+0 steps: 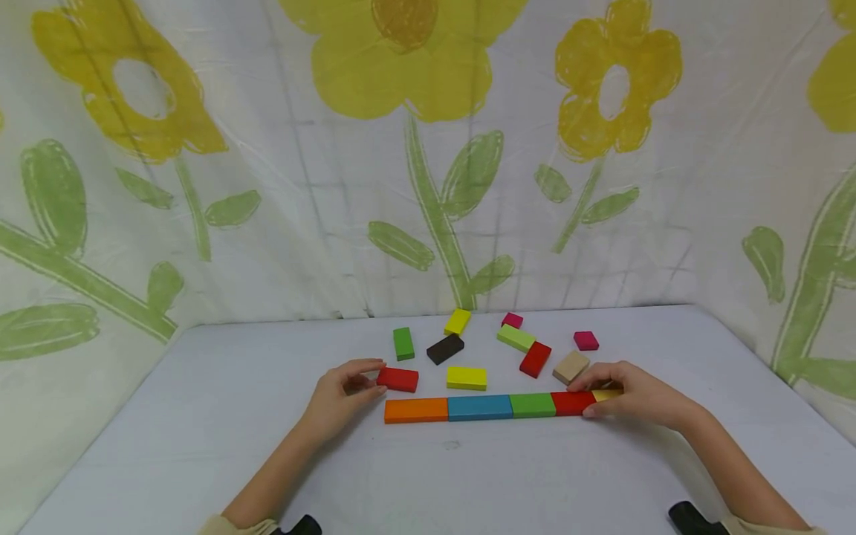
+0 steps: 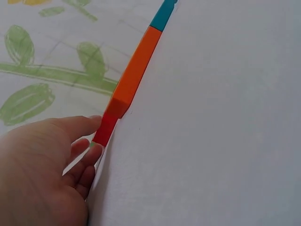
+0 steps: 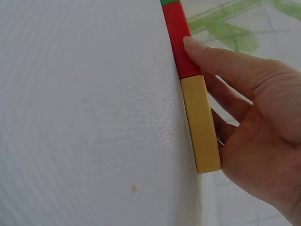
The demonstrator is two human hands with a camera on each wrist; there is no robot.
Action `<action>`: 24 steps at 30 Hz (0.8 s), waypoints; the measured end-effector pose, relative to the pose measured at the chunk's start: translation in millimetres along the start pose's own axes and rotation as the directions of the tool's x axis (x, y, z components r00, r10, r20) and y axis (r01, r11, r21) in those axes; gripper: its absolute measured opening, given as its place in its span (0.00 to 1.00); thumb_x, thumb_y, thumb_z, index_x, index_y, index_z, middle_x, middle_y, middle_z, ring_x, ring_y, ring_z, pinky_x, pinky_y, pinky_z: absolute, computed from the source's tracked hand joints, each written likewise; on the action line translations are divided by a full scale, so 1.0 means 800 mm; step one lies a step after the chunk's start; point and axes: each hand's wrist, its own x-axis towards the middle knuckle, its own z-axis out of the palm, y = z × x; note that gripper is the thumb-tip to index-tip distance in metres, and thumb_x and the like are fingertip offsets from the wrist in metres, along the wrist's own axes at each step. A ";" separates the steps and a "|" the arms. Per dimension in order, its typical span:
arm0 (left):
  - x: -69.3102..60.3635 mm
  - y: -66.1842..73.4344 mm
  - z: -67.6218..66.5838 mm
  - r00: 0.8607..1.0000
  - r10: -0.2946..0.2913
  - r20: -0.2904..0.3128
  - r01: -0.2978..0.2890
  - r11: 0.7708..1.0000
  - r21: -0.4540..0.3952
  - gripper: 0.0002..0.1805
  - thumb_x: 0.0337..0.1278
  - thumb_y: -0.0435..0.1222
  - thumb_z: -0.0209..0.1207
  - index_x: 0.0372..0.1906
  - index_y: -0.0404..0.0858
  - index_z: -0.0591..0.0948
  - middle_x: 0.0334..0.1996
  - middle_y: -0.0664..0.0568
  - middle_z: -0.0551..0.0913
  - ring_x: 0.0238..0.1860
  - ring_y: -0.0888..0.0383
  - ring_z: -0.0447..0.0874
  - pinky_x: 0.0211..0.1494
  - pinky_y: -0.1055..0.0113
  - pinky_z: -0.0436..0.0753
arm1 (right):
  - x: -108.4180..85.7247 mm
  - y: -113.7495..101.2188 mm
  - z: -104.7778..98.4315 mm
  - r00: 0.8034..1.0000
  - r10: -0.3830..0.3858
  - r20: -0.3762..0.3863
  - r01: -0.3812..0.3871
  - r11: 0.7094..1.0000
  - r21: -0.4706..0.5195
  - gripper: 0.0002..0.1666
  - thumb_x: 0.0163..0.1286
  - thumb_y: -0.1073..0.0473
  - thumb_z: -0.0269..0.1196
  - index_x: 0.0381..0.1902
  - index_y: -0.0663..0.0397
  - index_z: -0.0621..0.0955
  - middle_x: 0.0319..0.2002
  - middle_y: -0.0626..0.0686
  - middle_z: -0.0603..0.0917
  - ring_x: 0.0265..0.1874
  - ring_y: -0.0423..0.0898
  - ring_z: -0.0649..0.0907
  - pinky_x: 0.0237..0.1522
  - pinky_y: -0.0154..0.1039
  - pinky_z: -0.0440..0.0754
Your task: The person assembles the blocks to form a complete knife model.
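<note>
A straight row of blocks lies across the table: an orange block (image 1: 416, 411), a blue block (image 1: 479, 407), a green block (image 1: 532, 405), a red block (image 1: 572, 403) and a yellowish block (image 3: 201, 123) at the right end. My right hand (image 1: 631, 394) pinches the red block of the row, thumb on its near side and fingers behind, the palm hiding part of the yellowish block. Behind the row's left end, my left hand (image 1: 339, 397) holds a separate red block (image 1: 398, 380) by its left end between thumb and fingers.
Behind the row lie a yellow block (image 1: 467, 378), a black block (image 1: 445, 349), a green block (image 1: 403, 344), a lime block (image 1: 516, 338), another red block (image 1: 536, 360), a beige block (image 1: 571, 367) and a pink block (image 1: 586, 341). A flowered cloth (image 1: 267, 186) hangs behind the white table (image 1: 468, 483).
</note>
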 end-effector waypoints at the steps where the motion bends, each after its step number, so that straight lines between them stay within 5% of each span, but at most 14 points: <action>1: 0.000 -0.001 0.001 1.000 0.000 0.001 0.000 1.000 0.009 0.20 0.66 0.31 0.69 0.62 0.36 0.86 0.53 0.45 0.88 0.46 0.56 0.83 0.52 0.72 0.82 | 0.000 0.000 0.000 1.000 -0.003 0.001 0.003 1.000 -0.002 0.18 0.70 0.58 0.73 0.56 0.55 0.87 0.53 0.54 0.86 0.51 0.37 0.78 0.50 0.31 0.82; 24: 0.001 0.001 0.013 0.998 0.002 -0.065 0.008 0.989 0.149 0.15 0.63 0.32 0.72 0.54 0.38 0.89 0.49 0.49 0.85 0.48 0.52 0.82 0.55 0.60 0.83 | 0.000 0.001 0.000 1.000 0.004 0.007 -0.004 1.000 0.023 0.19 0.69 0.58 0.73 0.56 0.55 0.87 0.54 0.55 0.86 0.50 0.31 0.78 0.50 0.30 0.83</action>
